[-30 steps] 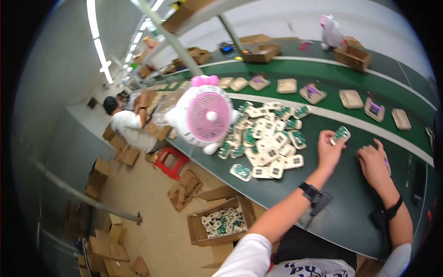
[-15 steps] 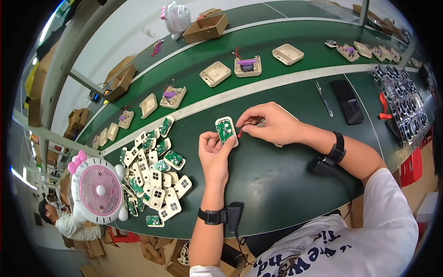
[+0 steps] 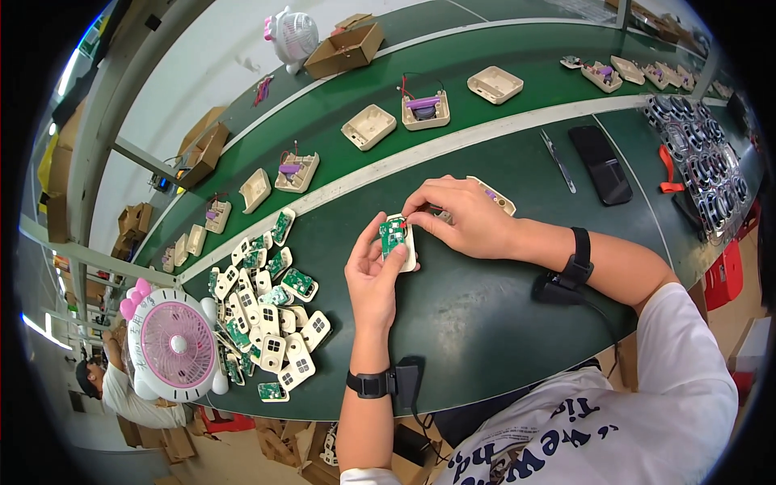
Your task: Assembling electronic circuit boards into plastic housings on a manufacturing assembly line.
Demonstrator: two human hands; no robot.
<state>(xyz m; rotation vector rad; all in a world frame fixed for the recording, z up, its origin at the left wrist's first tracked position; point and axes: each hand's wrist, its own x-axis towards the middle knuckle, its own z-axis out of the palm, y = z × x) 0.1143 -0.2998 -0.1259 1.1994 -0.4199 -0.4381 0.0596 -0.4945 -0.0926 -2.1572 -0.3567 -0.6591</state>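
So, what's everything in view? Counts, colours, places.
table: one, green, foreground
belt: one, green, beyond table
loose panels: many, cream-green, left
held panel: one, cream-green, centre
cases: many, cream, mostly on belt
tweezers: one, silver, right
phone: one, black, right
round parts: many, black-silver, right
strap: one, orange, right
fans: two, white-pink, left and back
boxes: several, brown, back and below
stools: at least two, red, below
co-worker: one, white shirt, lower left
left hand: one, bare, centre
right hand: one, bare, centre

Over there I've got a heap of boards (image 3: pixel 271 317) on the counter (image 3: pixel 485 339), fan (image 3: pixel 177 345) left of it, held board (image 3: pixel 393 233) right of it; farther right, tweezers (image 3: pixel 558 162), then phone (image 3: pixel 600 166). Behind all that, casings (image 3: pixel 369 128) along the conveyor belt (image 3: pixel 453 63)!
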